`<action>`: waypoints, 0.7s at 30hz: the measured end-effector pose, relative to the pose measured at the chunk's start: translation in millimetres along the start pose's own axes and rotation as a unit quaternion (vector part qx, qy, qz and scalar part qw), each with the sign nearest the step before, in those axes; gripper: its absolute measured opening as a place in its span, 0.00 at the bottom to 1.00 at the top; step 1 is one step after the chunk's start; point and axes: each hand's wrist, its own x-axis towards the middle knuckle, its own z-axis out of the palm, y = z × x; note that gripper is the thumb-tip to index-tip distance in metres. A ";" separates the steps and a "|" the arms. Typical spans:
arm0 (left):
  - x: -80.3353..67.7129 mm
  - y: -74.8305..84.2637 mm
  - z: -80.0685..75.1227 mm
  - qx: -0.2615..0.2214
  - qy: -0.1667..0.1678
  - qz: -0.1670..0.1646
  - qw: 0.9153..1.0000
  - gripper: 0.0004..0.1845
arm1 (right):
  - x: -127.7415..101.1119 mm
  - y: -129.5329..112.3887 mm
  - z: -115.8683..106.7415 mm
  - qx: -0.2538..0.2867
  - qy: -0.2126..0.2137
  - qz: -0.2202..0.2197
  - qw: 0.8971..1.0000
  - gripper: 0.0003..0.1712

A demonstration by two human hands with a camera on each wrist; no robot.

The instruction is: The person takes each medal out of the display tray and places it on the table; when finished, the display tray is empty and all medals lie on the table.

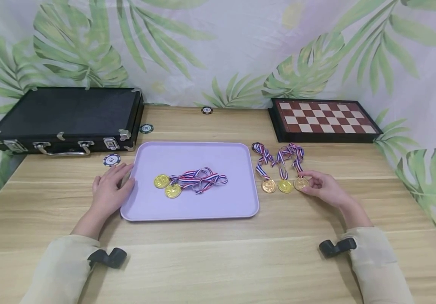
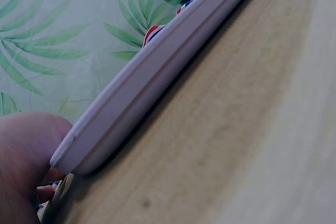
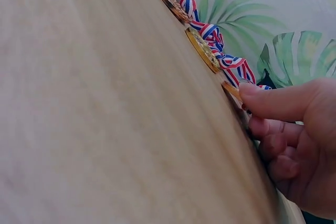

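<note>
Medals lie in two groups on the wooden table [image 1: 218, 253]. Three sit in a row just right of the lilac tray [image 1: 236, 202], their striped ribbons trailing away from you. Your right hand [image 1: 326, 188] is at the rightmost medal [image 1: 301, 183] of that row, thumb and fingertips curled onto its gold disc; the right wrist view shows your thumb [image 3: 273, 100] laid on the disc's edge, with the other fingers tucked beneath. The middle medal [image 1: 285, 186] and the left medal [image 1: 268, 185] lie just beside it, untouched.

Two more medals [image 1: 168, 186] rest inside the tray with their ribbons bunched together. Your left hand [image 1: 109, 190] lies flat on the table, fingers relaxed and nearly straight, touching the tray's left rim.

A black case [image 1: 66, 114] stands at the far left, a chessboard [image 1: 324, 118] at the far right, and a poker chip [image 1: 112, 159] lies near your left fingertips.
</note>
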 end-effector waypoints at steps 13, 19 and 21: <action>-0.3 -0.1 -1.1 0.002 -0.006 0.000 1.000 0.23 | -1.3 -12.2 -6.3 -0.047 -0.019 -0.008 0.999 0.27; -0.3 0.2 -1.6 -0.001 -0.007 -0.002 1.000 0.23 | 9.6 -58.9 4.7 0.015 0.005 -0.069 0.997 0.27; -0.1 0.3 -1.3 0.000 -0.008 -0.002 1.000 0.23 | 16.8 -80.9 17.8 0.040 0.005 -0.097 0.994 0.27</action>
